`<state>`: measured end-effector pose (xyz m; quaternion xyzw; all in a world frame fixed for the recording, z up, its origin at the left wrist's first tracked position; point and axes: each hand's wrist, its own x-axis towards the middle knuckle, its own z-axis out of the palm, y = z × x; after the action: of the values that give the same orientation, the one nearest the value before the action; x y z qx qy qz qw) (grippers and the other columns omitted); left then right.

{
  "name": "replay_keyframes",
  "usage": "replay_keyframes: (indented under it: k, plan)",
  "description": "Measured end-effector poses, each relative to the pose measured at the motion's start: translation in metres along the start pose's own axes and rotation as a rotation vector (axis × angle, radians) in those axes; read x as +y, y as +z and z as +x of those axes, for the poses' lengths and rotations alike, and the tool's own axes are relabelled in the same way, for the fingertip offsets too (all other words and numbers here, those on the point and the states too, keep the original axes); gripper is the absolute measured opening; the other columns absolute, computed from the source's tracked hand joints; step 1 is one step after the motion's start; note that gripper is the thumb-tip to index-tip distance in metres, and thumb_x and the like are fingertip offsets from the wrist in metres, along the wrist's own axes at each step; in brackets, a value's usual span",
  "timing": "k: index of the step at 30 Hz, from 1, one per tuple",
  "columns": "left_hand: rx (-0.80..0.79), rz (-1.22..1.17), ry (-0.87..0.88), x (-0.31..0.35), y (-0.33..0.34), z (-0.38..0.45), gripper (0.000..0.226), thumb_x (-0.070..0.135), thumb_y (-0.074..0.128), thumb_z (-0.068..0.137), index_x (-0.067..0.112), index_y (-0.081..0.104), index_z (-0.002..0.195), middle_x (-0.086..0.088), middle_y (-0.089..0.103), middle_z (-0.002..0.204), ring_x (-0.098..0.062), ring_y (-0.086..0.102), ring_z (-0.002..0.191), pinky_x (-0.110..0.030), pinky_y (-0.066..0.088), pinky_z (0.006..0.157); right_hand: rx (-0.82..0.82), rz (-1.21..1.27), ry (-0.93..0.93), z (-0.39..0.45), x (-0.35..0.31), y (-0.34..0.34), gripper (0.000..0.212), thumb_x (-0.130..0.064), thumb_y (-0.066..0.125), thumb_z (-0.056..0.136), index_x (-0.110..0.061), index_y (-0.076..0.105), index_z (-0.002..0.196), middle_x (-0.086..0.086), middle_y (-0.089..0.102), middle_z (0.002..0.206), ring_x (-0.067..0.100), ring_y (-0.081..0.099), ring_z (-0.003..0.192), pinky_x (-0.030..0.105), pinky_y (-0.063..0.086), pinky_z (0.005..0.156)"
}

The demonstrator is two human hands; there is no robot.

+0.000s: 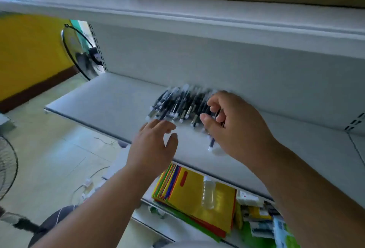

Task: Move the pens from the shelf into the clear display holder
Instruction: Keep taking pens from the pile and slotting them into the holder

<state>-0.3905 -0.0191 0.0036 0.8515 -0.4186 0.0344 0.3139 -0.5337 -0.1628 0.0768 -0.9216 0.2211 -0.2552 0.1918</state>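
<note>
A heap of dark pens (181, 105) lies on the white shelf (110, 97). The right hand (235, 127) pinches some pens. The left hand (154, 145) hovers close by, fingers loose, holding nothing. A fan (79, 52) stands behind.

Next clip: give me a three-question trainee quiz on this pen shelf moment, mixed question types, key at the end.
1. True or false: the pile of pens lies on the white shelf against its back panel.
2. Which hand has fingers curled around pens? A) left hand B) right hand
3. Fill in: on the lower shelf, a clear ____ lies on the yellow folders.

Key: 1 true; 2 B; 3 bottle.
</note>
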Motion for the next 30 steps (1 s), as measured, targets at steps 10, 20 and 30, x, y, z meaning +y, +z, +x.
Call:
replay_keyframes:
  k: [10, 20, 30]
  plan:
    - [-0.063, -0.145, 0.095, -0.092, 0.0, 0.115, 0.019, 0.032, 0.055, 0.093, 0.023, 0.065, 0.106, 0.001, 0.063, 0.102, -0.026, 0.061, 0.087, -0.032, 0.045, 0.076, 0.166, -0.033, 0.183, 0.045, -0.047, 0.066, 0.023, -0.045, 0.059, 0.086, -0.029, 0.054, 0.102, -0.016, 0.055, 0.093, -0.003, 0.053, 0.075, 0.022, 0.043, 0.062]
    - [-0.357, 0.164, 0.044, -0.114, 0.016, 0.182, 0.042, 0.044, 0.048, 0.094, 0.017, 0.058, 0.124, -0.008, 0.056, 0.125, -0.032, 0.048, 0.118, -0.04, 0.042, 0.098, 0.204, -0.062, 0.281, 0.064, -0.065, 0.086, 0.026, -0.046, 0.055, 0.085, -0.027, 0.057, 0.101, -0.015, 0.058, 0.092, 0.001, 0.055, 0.075, 0.023, 0.046, 0.064]
    - [-0.396, 0.362, 0.185, -0.113, 0.004, 0.179, 0.037, 0.05, 0.052, 0.088, 0.013, 0.051, 0.089, -0.012, 0.061, 0.097, -0.032, 0.055, 0.089, -0.032, 0.038, 0.069, 0.242, -0.074, 0.316, 0.072, -0.065, 0.089, 0.018, -0.039, 0.061, 0.087, -0.026, 0.059, 0.1, -0.013, 0.06, 0.091, 0.002, 0.057, 0.075, 0.016, 0.041, 0.062]
